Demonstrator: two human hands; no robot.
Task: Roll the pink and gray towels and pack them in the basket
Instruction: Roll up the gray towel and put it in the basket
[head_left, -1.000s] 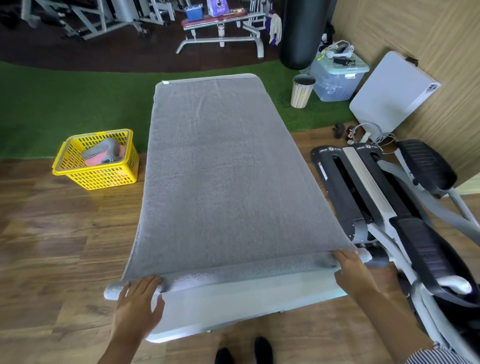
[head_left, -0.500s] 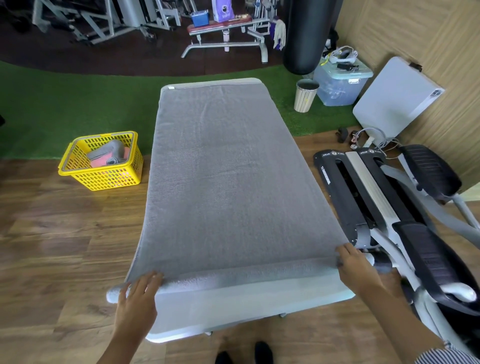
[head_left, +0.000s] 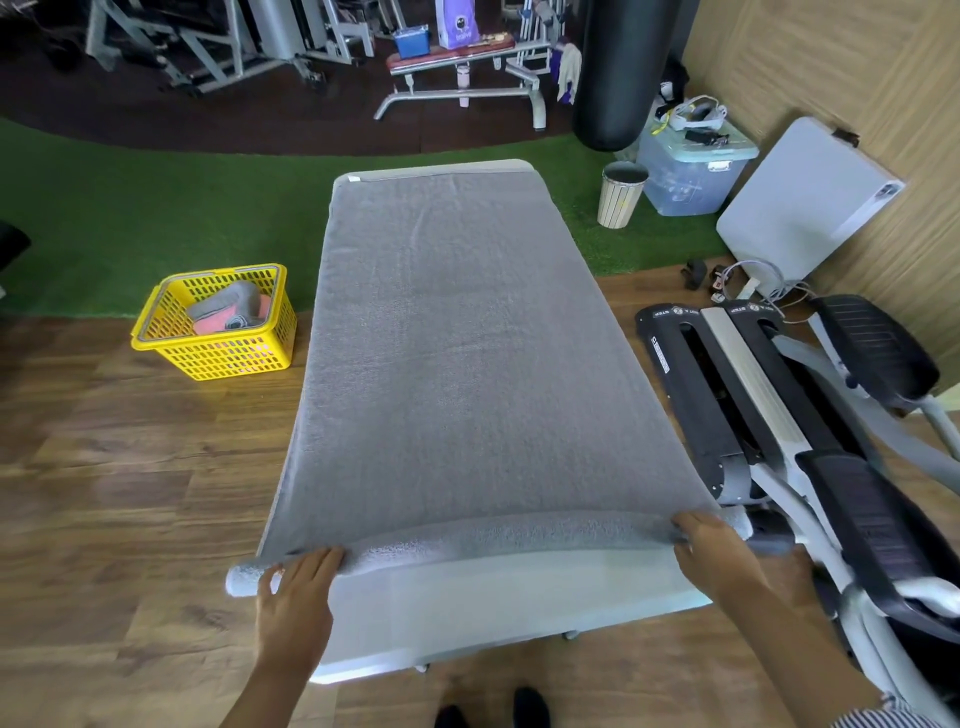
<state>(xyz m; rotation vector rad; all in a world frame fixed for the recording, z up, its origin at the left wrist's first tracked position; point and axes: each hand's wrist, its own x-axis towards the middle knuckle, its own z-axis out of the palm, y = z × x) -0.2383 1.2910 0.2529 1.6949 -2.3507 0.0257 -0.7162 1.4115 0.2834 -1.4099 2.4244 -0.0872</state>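
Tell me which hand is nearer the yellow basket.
Left. The left hand rests on the towel roll at its left end, on the side of the basket; the right hand holds the roll's far right end.

— I'm seeing a gray towel (head_left: 478, 353) of matt, nubbly terry cloth, lying over a smooth, faintly glossy white table (head_left: 498, 608).

— And I'm looking at the yellow basket (head_left: 228, 353): perforated plastic, slightly shiny. The floor (head_left: 130, 467) is showing as wood-grain planks with a soft sheen, beside rough green turf (head_left: 156, 208).
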